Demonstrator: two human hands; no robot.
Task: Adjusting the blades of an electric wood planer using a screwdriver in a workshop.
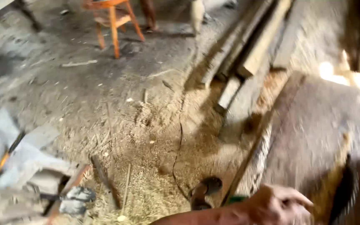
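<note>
Hands: one (278,204) shows at the bottom edge, fingers curled near a long wooden batten (246,162) by the grey worktop (321,125); grip unclear, other hand unseen; sawdust floor (138,125) underfoot, so a firm, steady hold seems wise

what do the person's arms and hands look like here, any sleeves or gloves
Only one hand shows, at the bottom edge, blurred by motion. It is bare, no glove, and the forearm behind it is bare too, with no sleeve, watch or band that can be made out. Which hand it is cannot be told.
</note>
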